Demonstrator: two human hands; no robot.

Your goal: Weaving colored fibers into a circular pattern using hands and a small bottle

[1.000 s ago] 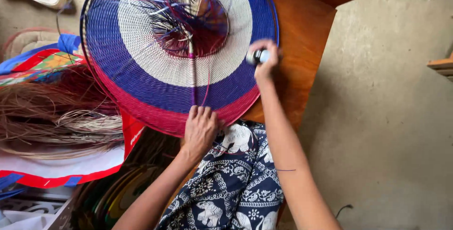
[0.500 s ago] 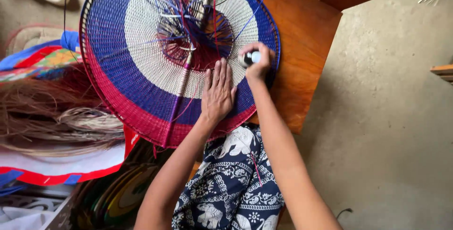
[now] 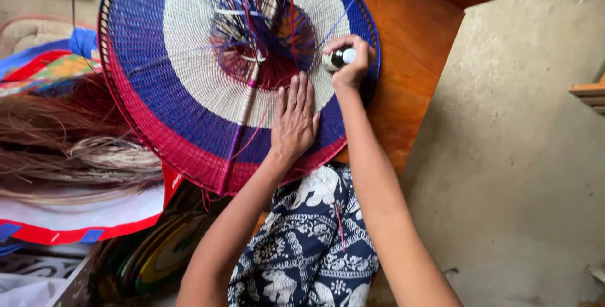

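A big round woven disc (image 3: 189,93) with white, blue and red rings lies tilted on a wooden stool (image 3: 413,49); loose coloured strands stick out of its dark red centre. My left hand (image 3: 294,120) lies flat on the disc's white and blue rings, fingers together and pointing up. My right hand (image 3: 350,61) is closed around a small black-and-white cylindrical tool (image 3: 337,59) and holds it at the disc's right side, over the blue ring.
Bundles of dry straw and reddish fibre (image 3: 69,156) lie at the left on a white, red-edged sheet (image 3: 94,216). Stacked coloured woven discs (image 3: 151,260) sit below. My lap wears dark blue patterned cloth (image 3: 309,244). Concrete floor (image 3: 523,175) spreads to the right.
My left hand left the disc's lower red rim and now lies flat higher up on the white and blue rings. The disc turned a little. My right hand kept the tool, shifting slightly up.
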